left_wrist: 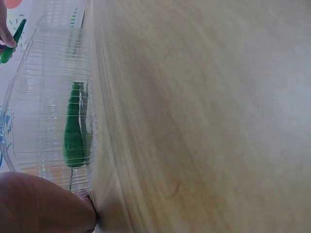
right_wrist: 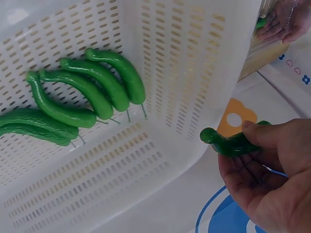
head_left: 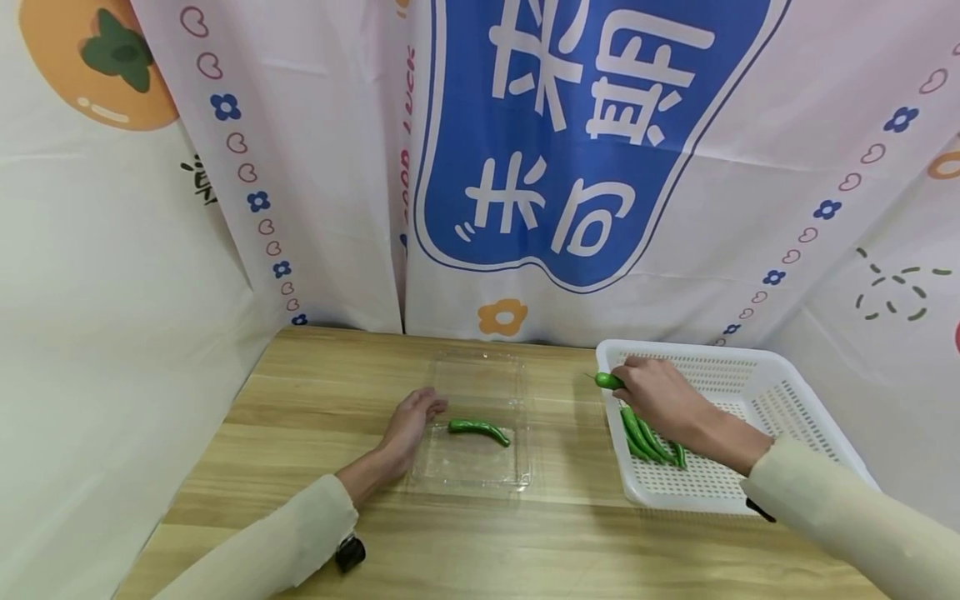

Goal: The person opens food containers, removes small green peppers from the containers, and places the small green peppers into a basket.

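My right hand [head_left: 663,404] pinches a green chili pepper [right_wrist: 231,144] between thumb and fingers. It is raised over the near-left rim of a white perforated basket [head_left: 813,408], with the pepper's thin stem pointing left. Several more green chili peppers [right_wrist: 99,86] lie side by side in that basket. A hinged clear plastic box [head_left: 468,475] stands in the middle of the table with its lid folded back. One green chili pepper [head_left: 480,428] lies in its base. My left hand [head_left: 407,429] rests at the box's left side, fingers extended along the edge; its thumb [left_wrist: 46,204] is close to the plastic.
The wooden table [head_left: 300,450] ends at a printed cloth [head_left: 352,208] hung along the back. White cloth walls [head_left: 97,333] flank it on both sides. The basket's raised walls stand to the right of the plastic box, with bare wood between the two.
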Available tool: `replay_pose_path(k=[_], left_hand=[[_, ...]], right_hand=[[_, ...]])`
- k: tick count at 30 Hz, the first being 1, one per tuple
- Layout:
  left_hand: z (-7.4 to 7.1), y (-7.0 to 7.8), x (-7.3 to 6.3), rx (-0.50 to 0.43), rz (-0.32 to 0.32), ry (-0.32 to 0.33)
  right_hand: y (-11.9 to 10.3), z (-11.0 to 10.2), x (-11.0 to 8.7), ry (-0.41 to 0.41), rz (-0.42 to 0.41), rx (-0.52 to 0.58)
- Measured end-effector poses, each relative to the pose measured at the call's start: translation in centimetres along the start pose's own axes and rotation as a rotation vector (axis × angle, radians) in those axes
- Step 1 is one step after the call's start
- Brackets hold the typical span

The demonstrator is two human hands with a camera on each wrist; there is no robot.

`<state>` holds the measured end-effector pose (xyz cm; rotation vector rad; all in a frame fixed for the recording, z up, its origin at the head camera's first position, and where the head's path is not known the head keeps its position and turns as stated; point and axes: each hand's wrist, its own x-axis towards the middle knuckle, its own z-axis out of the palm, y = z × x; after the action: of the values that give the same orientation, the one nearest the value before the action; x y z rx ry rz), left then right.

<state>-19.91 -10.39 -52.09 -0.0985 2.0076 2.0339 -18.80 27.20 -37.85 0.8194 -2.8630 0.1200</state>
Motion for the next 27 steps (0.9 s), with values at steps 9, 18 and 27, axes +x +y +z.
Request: replay_pose_path(k=[9,18,27], left_hand=[[0.1,0.0,-0.1,-0.003,-0.008,0.000],[0.0,0.0,0.0,-0.001,-0.006,0.000],[0.0,0.0,0.0,0.002,-0.001,0.000]], right_hand=[[2.2,-0.2,-0.8,-0.032,0.055,0.046],[4.4,-0.2,-1.0,-0.081,0.110,0.037],[6.8,-0.4,-1.2,-0.124,0.140,0.083]])
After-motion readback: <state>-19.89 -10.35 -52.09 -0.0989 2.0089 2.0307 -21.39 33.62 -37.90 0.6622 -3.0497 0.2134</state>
